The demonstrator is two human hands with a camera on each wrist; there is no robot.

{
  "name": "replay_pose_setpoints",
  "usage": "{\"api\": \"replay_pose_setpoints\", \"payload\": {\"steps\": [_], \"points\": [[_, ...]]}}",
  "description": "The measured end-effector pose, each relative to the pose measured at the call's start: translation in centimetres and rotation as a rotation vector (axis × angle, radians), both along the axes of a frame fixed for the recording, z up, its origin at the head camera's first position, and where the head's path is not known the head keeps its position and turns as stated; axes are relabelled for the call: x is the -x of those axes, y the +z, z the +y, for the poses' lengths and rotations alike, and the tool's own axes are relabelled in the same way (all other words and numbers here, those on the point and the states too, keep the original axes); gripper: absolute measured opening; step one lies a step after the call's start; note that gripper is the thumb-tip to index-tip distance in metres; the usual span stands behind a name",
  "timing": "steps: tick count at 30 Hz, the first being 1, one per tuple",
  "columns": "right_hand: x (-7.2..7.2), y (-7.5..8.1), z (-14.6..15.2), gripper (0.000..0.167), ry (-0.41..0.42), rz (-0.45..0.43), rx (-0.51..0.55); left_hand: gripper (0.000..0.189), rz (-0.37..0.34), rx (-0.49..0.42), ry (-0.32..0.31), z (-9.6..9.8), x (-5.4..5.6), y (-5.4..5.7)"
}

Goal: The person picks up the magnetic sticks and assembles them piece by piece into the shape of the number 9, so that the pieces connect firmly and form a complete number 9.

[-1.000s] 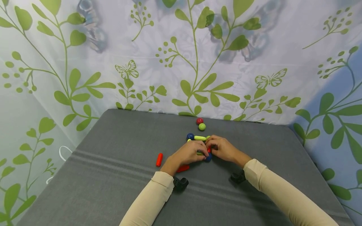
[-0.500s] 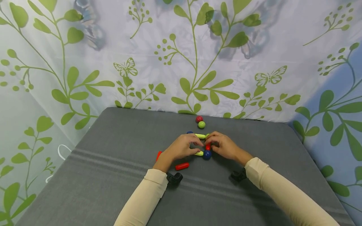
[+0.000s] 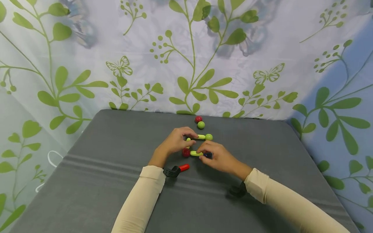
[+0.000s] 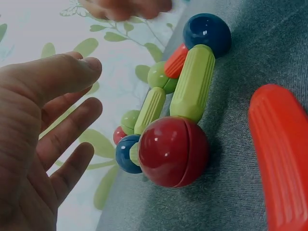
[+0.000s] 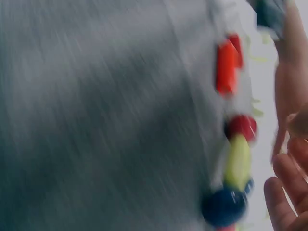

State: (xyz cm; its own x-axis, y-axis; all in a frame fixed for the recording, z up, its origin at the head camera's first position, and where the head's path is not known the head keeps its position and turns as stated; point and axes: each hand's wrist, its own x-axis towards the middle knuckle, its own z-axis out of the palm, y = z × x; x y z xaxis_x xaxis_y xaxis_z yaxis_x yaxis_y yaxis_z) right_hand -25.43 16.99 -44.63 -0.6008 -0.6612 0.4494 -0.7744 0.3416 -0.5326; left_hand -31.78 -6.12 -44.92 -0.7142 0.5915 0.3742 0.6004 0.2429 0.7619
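Note:
Balls and ribbed rods join in a closed frame on the grey table. Its near side is a yellow-green rod (image 4: pixel 192 84) between a red ball (image 4: pixel 173 151) and a blue ball (image 4: pixel 207 33). A short red rod (image 4: pixel 176 61), a green ball (image 4: pixel 163 77), another yellow-green rod (image 4: pixel 150 110) and a second blue ball (image 4: pixel 127 154) form more of it. My left hand (image 3: pixel 177 139) hovers at the frame's left side, fingers spread, holding nothing. Over its right side is my right hand (image 3: pixel 218 157), fingers loosely bent close to the near blue ball; the right wrist view shows them apart from it.
A loose red rod (image 3: pixel 184 167) lies nearer me, beside the left wrist camera. Behind the frame, a loose red ball (image 3: pixel 198 119) and green ball (image 3: pixel 201 125) touch. A leaf-patterned curtain (image 3: pixel 163 64) hangs at the table's far edge (image 3: pixel 140 112).
My left hand has drawn back from the frame's middle towards its far left. The right hand has shifted nearer to me, over the near blue ball. The head view has turned slightly right.

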Motion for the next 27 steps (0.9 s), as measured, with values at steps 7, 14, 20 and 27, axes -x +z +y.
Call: {"api": "replay_pose_setpoints", "payload": {"steps": [7, 14, 20, 27], "points": [[-1.0, -1.6, -3.1, 0.023, 0.104, -0.049, -0.093, 0.017, -0.008, -0.005, -0.003, -0.2, 0.3, -0.3], [-1.0, -2.7, -4.4, 0.013, 0.17, -0.002, -0.179, 0.018, -0.009, 0.014, 0.011, -0.2, 0.1, -0.4], [-1.2, -3.0, -4.2, 0.012, 0.155, 0.036, -0.174, 0.019, 0.003, 0.019, 0.014, -0.3, 0.2, -0.6], [-1.4, -3.1, -2.7, 0.015, 0.086, -0.006, -0.17, 0.02, -0.008, 0.035, 0.017, -0.4, 0.0, -1.0]]}}
